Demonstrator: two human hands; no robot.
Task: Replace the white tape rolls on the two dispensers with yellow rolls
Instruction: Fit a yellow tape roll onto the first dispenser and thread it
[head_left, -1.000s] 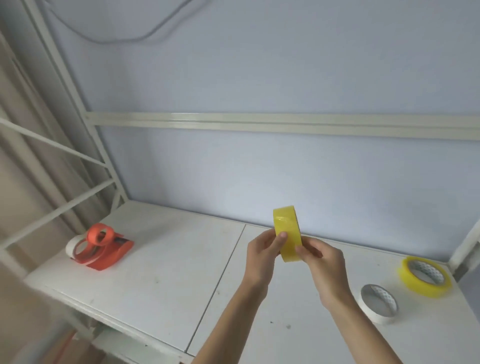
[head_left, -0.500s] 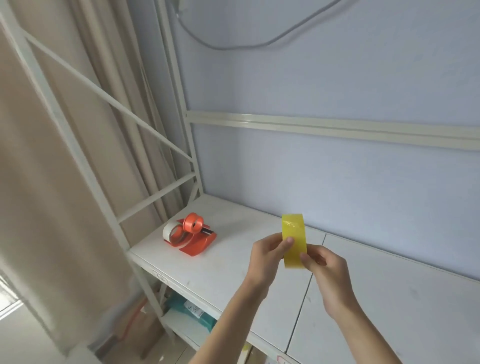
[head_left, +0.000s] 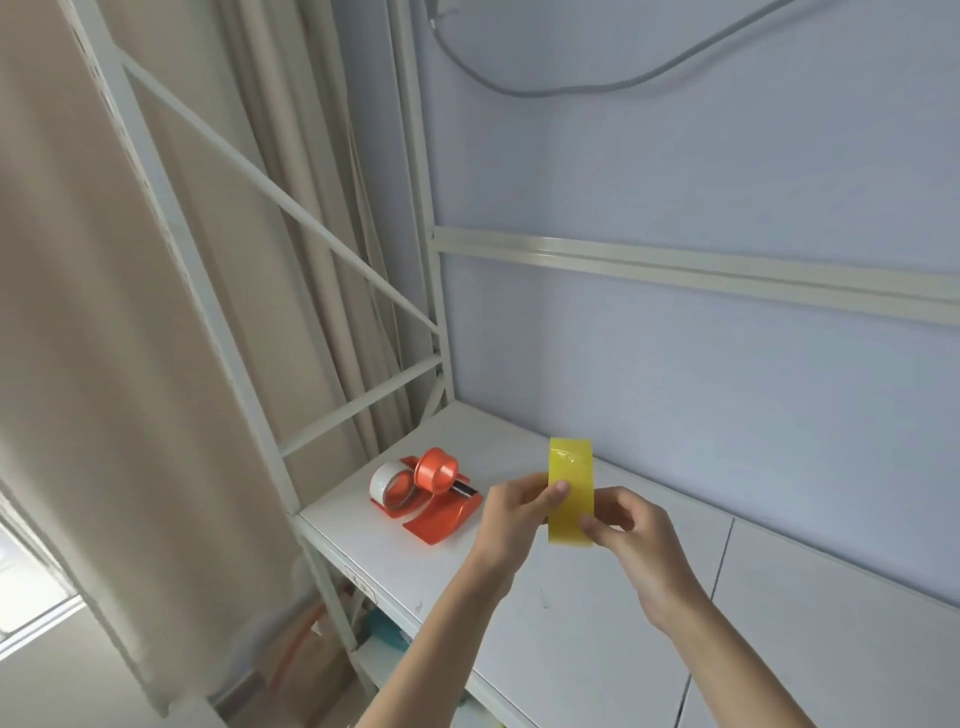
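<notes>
So over on the left, the orange dispenser sits on the tabletop with its white roll still loaded, so that swap isn't done. Our left hand and right hand both pinch the yellow roll, held edge-on above the tabletop. Second dispenser isn't in view, so we can't say how that one's going.

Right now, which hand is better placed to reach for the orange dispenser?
Probably the left hand. The orange dispenser sits on the shelf just to its left. The right hand is farther off and could keep the yellow roll.
</notes>
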